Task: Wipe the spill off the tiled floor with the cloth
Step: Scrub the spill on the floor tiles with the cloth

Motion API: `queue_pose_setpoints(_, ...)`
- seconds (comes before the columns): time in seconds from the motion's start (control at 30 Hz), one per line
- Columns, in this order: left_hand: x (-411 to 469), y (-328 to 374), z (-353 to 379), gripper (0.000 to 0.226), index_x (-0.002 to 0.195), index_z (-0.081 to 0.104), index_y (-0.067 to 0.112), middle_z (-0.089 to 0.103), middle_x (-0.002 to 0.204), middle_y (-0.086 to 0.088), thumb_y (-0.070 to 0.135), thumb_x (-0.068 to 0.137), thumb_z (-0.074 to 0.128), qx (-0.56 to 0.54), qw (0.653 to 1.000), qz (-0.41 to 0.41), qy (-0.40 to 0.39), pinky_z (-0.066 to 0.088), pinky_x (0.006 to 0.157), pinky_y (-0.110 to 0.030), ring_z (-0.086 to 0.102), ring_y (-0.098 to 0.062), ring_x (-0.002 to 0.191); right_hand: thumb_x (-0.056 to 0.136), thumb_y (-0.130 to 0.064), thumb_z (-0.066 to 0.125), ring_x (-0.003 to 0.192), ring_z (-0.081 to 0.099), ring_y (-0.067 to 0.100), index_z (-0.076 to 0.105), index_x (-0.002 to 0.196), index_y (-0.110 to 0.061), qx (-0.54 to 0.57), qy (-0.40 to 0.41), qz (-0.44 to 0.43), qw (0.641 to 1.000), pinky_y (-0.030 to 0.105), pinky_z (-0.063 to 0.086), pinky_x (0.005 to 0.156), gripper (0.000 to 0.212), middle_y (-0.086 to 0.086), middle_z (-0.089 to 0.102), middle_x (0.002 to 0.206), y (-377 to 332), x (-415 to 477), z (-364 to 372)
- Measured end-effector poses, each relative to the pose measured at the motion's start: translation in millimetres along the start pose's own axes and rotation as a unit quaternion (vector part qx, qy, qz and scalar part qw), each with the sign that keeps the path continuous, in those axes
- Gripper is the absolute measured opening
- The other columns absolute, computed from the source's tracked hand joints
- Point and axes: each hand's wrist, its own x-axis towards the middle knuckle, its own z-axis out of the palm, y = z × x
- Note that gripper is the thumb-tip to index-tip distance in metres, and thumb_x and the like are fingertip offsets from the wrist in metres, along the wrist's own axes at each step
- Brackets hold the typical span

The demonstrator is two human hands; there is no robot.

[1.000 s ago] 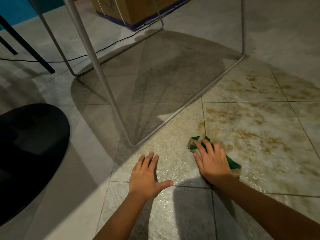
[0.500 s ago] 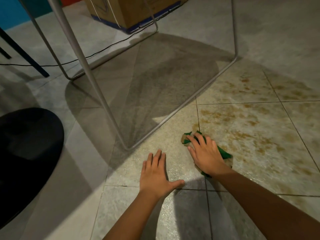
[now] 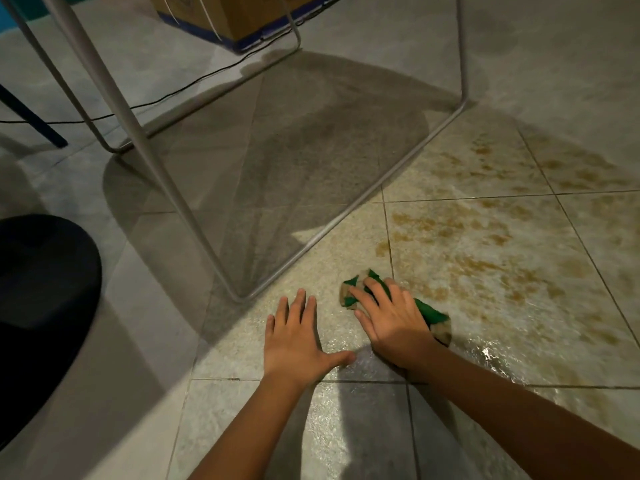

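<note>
A brownish spill (image 3: 485, 265) spreads in blotches over several beige floor tiles (image 3: 346, 244) at the right. The green cloth (image 3: 431, 315), stained brown at both ends, lies bunched on the wet floor at the spill's near left edge. My right hand (image 3: 391, 320) presses down on it with the fingers spread over the top. My left hand (image 3: 294, 341) rests flat on the tile just left of it, fingers straight, holding nothing.
A thin metal frame leg (image 3: 138, 133) and its floor rail (image 3: 311, 247) run just beyond the hands. A black round seat (image 3: 41, 289) is at the left. A cardboard box (image 3: 235, 12), a black cable (image 3: 194, 81) and a dark leg (image 3: 31, 116) lie farther back.
My right hand has slid the cloth a little to the left across the grout line. My left hand stays planted on the tile.
</note>
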Motion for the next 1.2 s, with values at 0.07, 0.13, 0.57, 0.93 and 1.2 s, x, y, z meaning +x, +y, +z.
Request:
queue_pose_setpoints(0.07, 0, 0, 0, 0.115, 0.150, -0.007, 0.021, -0.016, 0.158, 0.003, 0.082, 0.069, 0.046, -0.001, 1.000, -0.001, 0.001, -0.003, 0.119, -0.042, -0.017, -0.023, 0.145, 0.088, -0.034, 0.035, 0.101, 0.041, 0.027, 0.059, 0.119, -0.016, -0.008, -0.012, -0.013, 1.000, 0.034, 0.029, 0.080, 0.043, 0.008, 0.062, 0.113, -2, 15, 4)
queue_pose_setpoints(0.13, 0, 0, -1, 0.115, 0.150, -0.008, 0.021, -0.017, 0.158, 0.003, 0.082, 0.068, 0.046, -0.001, 1.000, -0.002, -0.003, -0.003, 0.119, -0.043, -0.018, -0.023, 0.145, 0.087, -0.034, 0.033, 0.098, 0.048, 0.027, 0.063, 0.117, -0.016, -0.022, -0.025, -0.016, 0.999, 0.035, 0.036, 0.079, 0.046, 0.007, 0.063, 0.111, -1, 31, 5)
queue_pose_setpoints(0.57, -1, -1, -2, 0.115, 0.150, -0.010, 0.022, -0.019, 0.157, 0.005, 0.083, 0.068, 0.045, -0.001, 1.000, -0.003, -0.005, -0.005, 0.118, -0.041, -0.020, -0.021, 0.144, 0.088, -0.036, 0.033, 0.101, 0.045, 0.028, 0.065, 0.115, -0.012, -0.044, -0.003, 0.126, 0.991, 0.037, 0.042, 0.078, 0.048, 0.010, 0.063, 0.113, 10, 15, 4)
queue_pose_setpoints(0.93, -1, 0, -2, 0.116, 0.150, -0.008, 0.022, -0.017, 0.158, 0.005, 0.083, 0.067, 0.046, -0.001, 1.000, -0.005, -0.004, -0.003, 0.120, -0.042, -0.018, -0.021, 0.145, 0.089, -0.033, 0.035, 0.099, 0.044, 0.028, 0.064, 0.114, -0.013, -0.027, 0.024, 0.039, 0.999, 0.034, 0.029, 0.077, 0.043, 0.010, 0.062, 0.112, 2, 8, 5)
queue_pose_setpoints(1.2, -3, 2, -7, 0.115, 0.150, -0.009, 0.023, -0.017, 0.158, 0.005, 0.083, 0.068, 0.044, 0.016, 1.000, -0.006, -0.021, -0.001, 0.119, -0.042, -0.017, -0.022, 0.145, 0.089, -0.035, 0.033, 0.097, 0.051, 0.028, 0.064, 0.114, -0.013, -0.008, -0.013, 0.076, 0.997, 0.038, 0.048, 0.073, 0.045, 0.009, 0.060, 0.113, 23, 29, 6)
